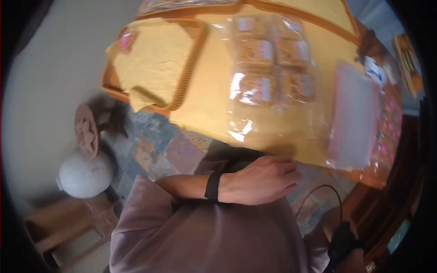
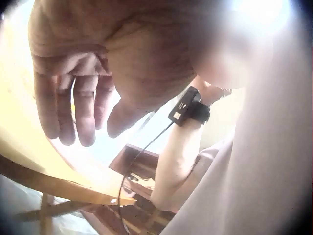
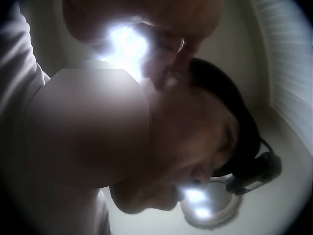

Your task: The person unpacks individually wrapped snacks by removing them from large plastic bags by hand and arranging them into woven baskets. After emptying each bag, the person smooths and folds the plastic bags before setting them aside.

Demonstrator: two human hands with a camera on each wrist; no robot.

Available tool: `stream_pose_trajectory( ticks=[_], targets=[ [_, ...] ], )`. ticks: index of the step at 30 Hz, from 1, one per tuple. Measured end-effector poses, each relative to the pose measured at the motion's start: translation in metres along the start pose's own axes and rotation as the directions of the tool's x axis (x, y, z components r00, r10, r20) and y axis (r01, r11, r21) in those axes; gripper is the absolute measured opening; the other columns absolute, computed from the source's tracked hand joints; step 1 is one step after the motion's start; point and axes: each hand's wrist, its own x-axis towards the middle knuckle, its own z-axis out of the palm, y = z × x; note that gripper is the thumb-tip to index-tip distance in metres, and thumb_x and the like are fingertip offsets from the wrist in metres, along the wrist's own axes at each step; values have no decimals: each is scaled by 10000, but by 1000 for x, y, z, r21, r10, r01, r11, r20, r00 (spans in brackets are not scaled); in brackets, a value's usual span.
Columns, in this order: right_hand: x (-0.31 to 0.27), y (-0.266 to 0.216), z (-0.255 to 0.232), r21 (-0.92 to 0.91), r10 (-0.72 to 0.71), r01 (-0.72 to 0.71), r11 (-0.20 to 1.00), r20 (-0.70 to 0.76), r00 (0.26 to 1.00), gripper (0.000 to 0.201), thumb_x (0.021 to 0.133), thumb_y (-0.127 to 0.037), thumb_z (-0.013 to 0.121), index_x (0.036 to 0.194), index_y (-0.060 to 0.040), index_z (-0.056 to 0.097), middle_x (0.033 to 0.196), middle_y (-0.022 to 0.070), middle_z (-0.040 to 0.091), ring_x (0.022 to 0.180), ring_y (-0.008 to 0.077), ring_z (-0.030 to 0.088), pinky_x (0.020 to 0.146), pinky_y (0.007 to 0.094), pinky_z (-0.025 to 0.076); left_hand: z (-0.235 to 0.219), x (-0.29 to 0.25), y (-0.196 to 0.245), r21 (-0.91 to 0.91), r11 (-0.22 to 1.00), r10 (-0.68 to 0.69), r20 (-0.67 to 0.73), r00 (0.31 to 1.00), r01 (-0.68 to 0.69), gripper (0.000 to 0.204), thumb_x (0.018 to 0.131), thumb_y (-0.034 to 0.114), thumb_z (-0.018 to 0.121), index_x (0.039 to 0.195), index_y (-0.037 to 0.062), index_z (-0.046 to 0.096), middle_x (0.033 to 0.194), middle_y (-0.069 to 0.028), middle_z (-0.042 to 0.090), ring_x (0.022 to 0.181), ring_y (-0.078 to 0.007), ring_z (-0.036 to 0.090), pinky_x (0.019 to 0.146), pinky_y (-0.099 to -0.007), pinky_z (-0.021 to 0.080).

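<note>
My left hand [image 1: 261, 182] lies across the front of my body, just short of the table's near edge. Its fingers [image 2: 85, 110] hang loosely, and nothing is in the palm. Nearest to it on the yellow tabletop is a clear plastic bag [image 1: 273, 119] holding several golden-brown snack packs [image 1: 256, 52] with white labels. My right forearm [image 2: 177, 147], with a wrist camera [image 2: 185, 106] strapped on, is raised. The right hand [image 3: 142, 17] is close to my head, dark and partly washed out by glare; I cannot tell whether it holds anything.
A wicker basket [image 1: 185, 86] lined with yellow cloth [image 1: 152, 59] stands at the table's left, a small pink packet [image 1: 127, 40] in it. On the right lie flat clear plastic bags [image 1: 355, 116] and a bag of pink-wrapped pieces [image 1: 389, 127]. A round white jar [image 1: 86, 175] stands lower left.
</note>
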Motion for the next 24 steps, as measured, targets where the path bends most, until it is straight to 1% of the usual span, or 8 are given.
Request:
stream_pose_trajectory(
  ticks=[4, 5, 8, 11, 16, 21, 23, 24],
  targets=[
    [-35, 25, 18, 109, 147, -132, 985, -142, 979, 65, 975, -44, 581, 1024, -2, 575, 997, 141, 684, 803, 251, 666, 970, 399, 562, -11, -24, -5, 317, 944, 5, -282, 959, 88, 264, 817, 76, 716, 1055, -22, 659, 1059, -131, 644, 1093, -308, 623, 889, -396, 560],
    [-41, 28, 20, 132, 190, -170, 977, -159, 969, 67, 976, -46, 580, 1025, -1, 577, 994, 139, 683, 802, 250, 665, 971, 402, 561, -8, -26, -8, 384, 920, 57, -314, 948, 72, 335, 797, 88, 731, 1094, -52, 666, 1150, -169, 635, 1182, -343, 607, 951, -402, 555],
    [-50, 37, 18, 162, 301, -275, 948, -167, 939, 74, 980, -52, 580, 1029, 4, 582, 982, 132, 680, 799, 248, 662, 972, 409, 558, -6, -20, -7, 459, 875, 17, -343, 939, 152, 415, 795, 105, 741, 1157, -78, 651, 1271, -209, 599, 1273, -367, 561, 1006, -431, 537],
    [-56, 40, 7, 162, 407, -382, 910, -163, 899, 83, 984, -59, 579, 1032, 8, 588, 971, 126, 678, 796, 246, 658, 973, 416, 555, 4, -13, -9, 406, 892, -29, -382, 924, 196, 517, 796, 142, 754, 1234, -100, 621, 1357, -243, 553, 1346, -383, 506, 1057, -466, 506],
    [-68, 35, -10, 144, 569, -551, 822, -192, 800, 99, 990, -69, 577, 1039, 15, 597, 953, 116, 673, 791, 242, 653, 974, 427, 550, 3, 5, -3, 398, 892, -81, -330, 940, 216, 605, 786, 195, 782, 1277, -106, 598, 1414, -262, 523, 1399, -399, 459, 1145, -497, 429],
    [-91, 33, -23, 171, 716, -698, 696, -244, 654, 116, 997, -80, 576, 1045, 21, 607, 934, 106, 669, 786, 238, 647, 976, 439, 545, 10, 0, -11, 362, 903, -115, -317, 941, 232, 635, 782, 214, 793, 1297, -100, 595, 1494, -284, 465, 1453, -431, 398, 1201, -523, 357],
    [-103, 28, -24, 200, 770, -749, 631, -276, 575, 124, 999, -84, 575, 1047, 24, 611, 926, 102, 667, 784, 237, 645, 977, 444, 543, 4, -4, -14, 466, 869, -3, -328, 945, 164, 627, 787, 201, 790, 1302, -98, 595, 1523, -286, 438, 1484, -461, 349, 1198, -552, 343],
    [-110, 27, -25, 216, 792, -769, 601, -289, 538, 127, 1000, -86, 575, 1049, 26, 613, 923, 100, 666, 783, 236, 644, 977, 446, 542, 1, -4, -16, 474, 864, -11, -320, 947, 170, 627, 787, 201, 790, 1302, -98, 595, 1523, -286, 438, 1484, -461, 349, 1198, -552, 343]
  ],
)
